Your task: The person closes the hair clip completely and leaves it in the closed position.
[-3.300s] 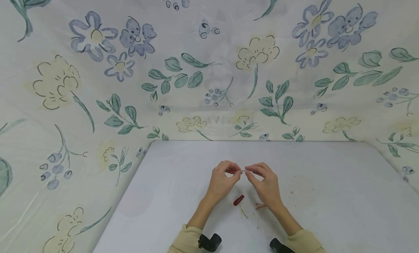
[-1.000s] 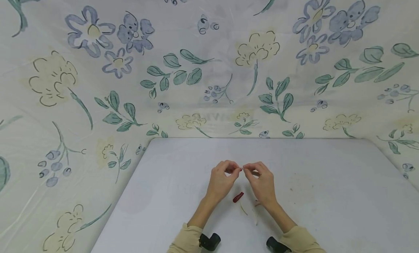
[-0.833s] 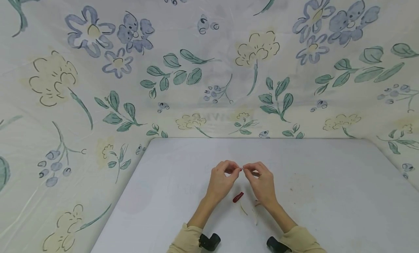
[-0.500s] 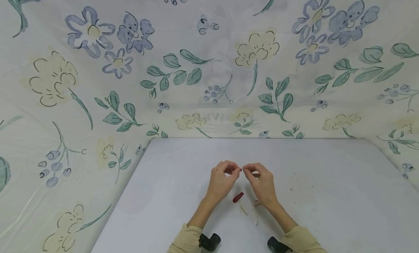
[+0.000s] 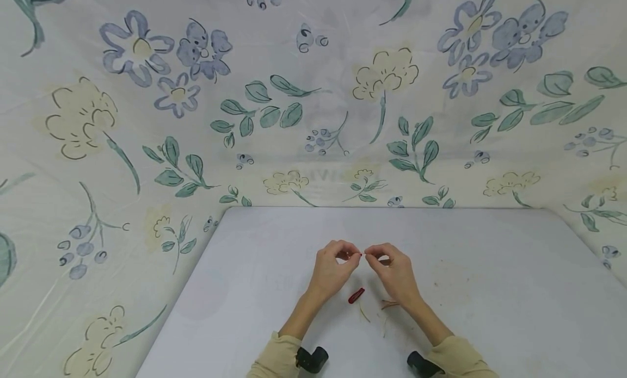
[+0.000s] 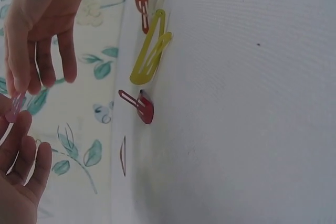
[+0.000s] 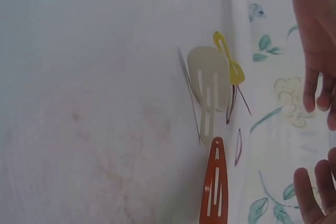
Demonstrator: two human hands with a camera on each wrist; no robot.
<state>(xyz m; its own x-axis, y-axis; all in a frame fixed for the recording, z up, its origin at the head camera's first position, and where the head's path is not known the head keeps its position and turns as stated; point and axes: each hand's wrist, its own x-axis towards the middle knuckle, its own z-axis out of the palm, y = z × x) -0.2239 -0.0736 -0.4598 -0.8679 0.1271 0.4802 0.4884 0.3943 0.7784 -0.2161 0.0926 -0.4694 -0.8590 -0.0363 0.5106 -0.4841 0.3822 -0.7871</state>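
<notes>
Both hands are raised over the white table, fingertips almost meeting. My left hand (image 5: 332,266) pinches a small pink snap hair clip (image 6: 16,109) between thumb and finger, seen at the left edge of the left wrist view. My right hand (image 5: 395,269) has its thumb and fingers drawn together at the clip's other end; most of the clip is hidden by fingers. On the table below lie a red snap clip (image 5: 356,295), a yellow clip (image 6: 149,56) and an orange clip (image 7: 214,187). The right wrist view cuts off the fingertips of both hands.
A beige clip (image 7: 209,80) lies near the orange one, beside thin clips seen edge-on. The white table (image 5: 490,291) carries small specks at right. Flowered cloth (image 5: 313,111) hangs behind its far edge. Black wrist cameras (image 5: 312,359) sit at both sleeves.
Since 3.3 seconds ago, the gap between the hands has narrowed, with a red bit now showing at the left fingertips. Over the last half second the right hand and forearm shift slightly right.
</notes>
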